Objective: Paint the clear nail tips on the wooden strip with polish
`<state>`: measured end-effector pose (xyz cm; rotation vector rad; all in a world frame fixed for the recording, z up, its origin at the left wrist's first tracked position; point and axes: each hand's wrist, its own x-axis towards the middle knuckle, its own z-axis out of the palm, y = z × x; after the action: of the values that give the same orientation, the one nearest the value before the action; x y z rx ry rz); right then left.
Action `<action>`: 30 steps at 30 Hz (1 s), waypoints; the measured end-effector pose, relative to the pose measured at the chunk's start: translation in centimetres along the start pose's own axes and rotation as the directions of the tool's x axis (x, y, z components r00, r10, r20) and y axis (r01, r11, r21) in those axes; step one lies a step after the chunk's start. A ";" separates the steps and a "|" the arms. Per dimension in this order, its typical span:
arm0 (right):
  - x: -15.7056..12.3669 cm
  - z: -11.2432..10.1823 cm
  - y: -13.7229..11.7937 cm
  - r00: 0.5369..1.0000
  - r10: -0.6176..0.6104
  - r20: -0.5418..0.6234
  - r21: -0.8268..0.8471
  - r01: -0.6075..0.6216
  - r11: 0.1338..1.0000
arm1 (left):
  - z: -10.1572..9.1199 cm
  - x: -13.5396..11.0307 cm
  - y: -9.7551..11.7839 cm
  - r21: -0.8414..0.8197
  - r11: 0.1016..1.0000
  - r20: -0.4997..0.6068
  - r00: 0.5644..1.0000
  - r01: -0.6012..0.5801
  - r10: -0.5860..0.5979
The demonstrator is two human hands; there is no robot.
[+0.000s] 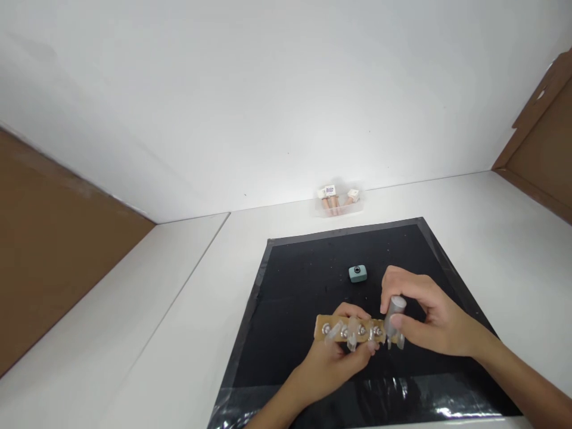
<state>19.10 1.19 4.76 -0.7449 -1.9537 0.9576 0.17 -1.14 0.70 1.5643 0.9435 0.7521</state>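
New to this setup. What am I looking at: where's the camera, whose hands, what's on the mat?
No machine here: it is one picture from a camera worn on a person's head, looking forward and down at their own bare hands. The left hand grips a short wooden strip with a row of metal bolts and clear plastic pieces on it. The right hand holds a grey cylinder at the strip's right end. Both are above a black mat on a white table. A small teal block lies on the mat, and a clear tray of small parts sits by the back wall.
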 end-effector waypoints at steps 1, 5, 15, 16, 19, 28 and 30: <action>0.0 0.0 0.0 1.000 0.001 -0.008 -0.022 -0.001 1.000 | 0.0 0.0 0.1 0.036 0.999 -0.017 1.000 -0.020 0.020; 0.2 -0.4 0.2 0.991 0.021 -0.132 -0.092 -0.033 0.995 | -0.2 0.0 0.1 0.186 0.974 -0.068 0.987 -0.131 0.145; 0.2 -0.4 0.2 1.000 -0.022 -0.007 0.002 0.022 1.000 | -0.2 -0.1 -0.5 0.264 0.954 -0.089 0.982 -0.141 0.169; 0.3 -0.3 0.1 1.000 -0.015 0.020 -0.006 0.015 1.000 | -0.2 -0.1 -0.5 0.259 0.957 -0.089 0.984 -0.127 0.155; 0.4 -0.3 0.2 1.000 0.004 0.030 -0.068 -0.002 0.998 | -0.2 -0.1 -0.6 0.231 0.968 -0.094 0.988 -0.101 0.126; 0.3 -0.6 0.4 0.990 0.001 -0.139 -0.115 -0.018 0.993 | -0.1 -0.2 -1.0 0.203 0.973 -0.084 0.988 -0.110 0.129; 0.4 -0.5 0.3 0.997 -0.012 -0.074 -0.049 0.008 0.999 | -0.2 -0.1 -1.0 0.218 0.971 -0.080 0.990 -0.098 0.118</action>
<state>19.43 1.83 4.86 -0.7865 -1.9203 0.8675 -0.24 -1.10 -0.28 1.7934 1.0409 0.8270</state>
